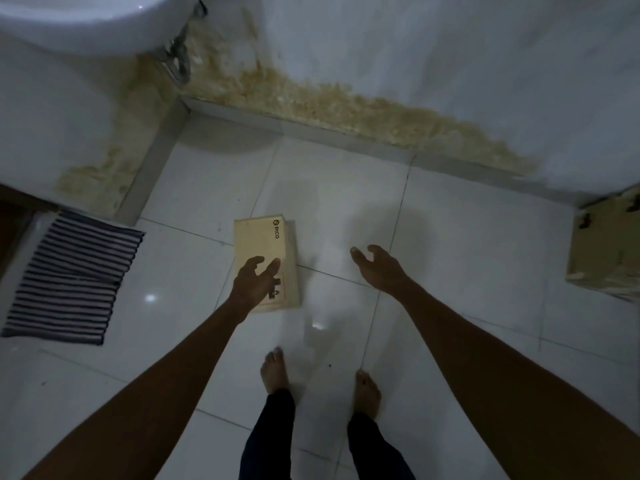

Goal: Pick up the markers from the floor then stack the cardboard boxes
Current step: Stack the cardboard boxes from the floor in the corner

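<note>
Hovering spread, left grip (254, 282) over flat box (263, 237), right grip (375, 268) beside; striped mat (72, 275), larger box (606, 244) flanking.

My left hand (254, 284) covers the near left corner of the flat cardboard box (266, 244) and part of the dark print (276, 289) there, and I cannot tell whether my fingers touch the lid or hover above it. The larger cardboard box (606, 247) is cut off by the right edge, its dark marks (585, 220) too blurred to read, and the white basin (86, 26) runs past the top and left edges. A dark speck (329, 365) on the floor (450, 258) is too small to identify.
</note>
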`<state>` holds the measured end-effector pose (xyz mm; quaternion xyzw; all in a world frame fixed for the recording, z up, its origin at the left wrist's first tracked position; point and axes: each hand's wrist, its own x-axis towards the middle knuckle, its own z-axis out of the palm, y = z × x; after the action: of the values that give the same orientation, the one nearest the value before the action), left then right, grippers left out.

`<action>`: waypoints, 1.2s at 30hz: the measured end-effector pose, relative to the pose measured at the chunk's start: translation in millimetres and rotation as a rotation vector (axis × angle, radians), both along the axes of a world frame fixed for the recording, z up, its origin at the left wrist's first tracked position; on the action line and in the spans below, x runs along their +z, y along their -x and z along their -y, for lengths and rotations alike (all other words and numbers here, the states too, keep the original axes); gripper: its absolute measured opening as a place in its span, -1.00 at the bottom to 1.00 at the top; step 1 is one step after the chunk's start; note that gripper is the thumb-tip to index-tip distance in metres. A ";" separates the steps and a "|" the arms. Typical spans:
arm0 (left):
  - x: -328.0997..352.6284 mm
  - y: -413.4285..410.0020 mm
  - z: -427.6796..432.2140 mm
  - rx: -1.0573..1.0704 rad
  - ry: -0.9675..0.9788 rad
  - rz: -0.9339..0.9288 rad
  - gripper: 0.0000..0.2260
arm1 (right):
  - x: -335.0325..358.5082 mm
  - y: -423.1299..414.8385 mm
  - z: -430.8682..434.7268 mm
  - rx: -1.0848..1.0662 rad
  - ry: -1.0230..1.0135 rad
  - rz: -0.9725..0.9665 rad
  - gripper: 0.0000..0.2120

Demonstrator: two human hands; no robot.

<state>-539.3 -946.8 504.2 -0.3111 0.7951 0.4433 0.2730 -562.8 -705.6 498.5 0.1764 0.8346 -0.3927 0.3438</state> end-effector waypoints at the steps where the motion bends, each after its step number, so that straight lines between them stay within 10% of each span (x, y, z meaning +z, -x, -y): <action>1: -15.7 3.8 10.1 0.000 0.020 0.015 -0.49 | -14.8 3.1 7.7 0.007 -0.009 0.002 -0.31; 24: -288.4 52.0 122.4 -0.118 0.366 0.057 -0.26 | -290.3 42.8 155.7 0.194 0.011 -0.007 -0.27; 36: -316.2 51.9 133.8 -0.025 0.139 0.110 -0.38 | -325.8 38.9 183.9 0.127 0.174 0.082 -0.38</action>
<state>-591.2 -1080.6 188.0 -0.3434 0.8114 0.3660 0.2995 -601.7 -889.5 172.7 0.1086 0.7920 -0.4338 0.4156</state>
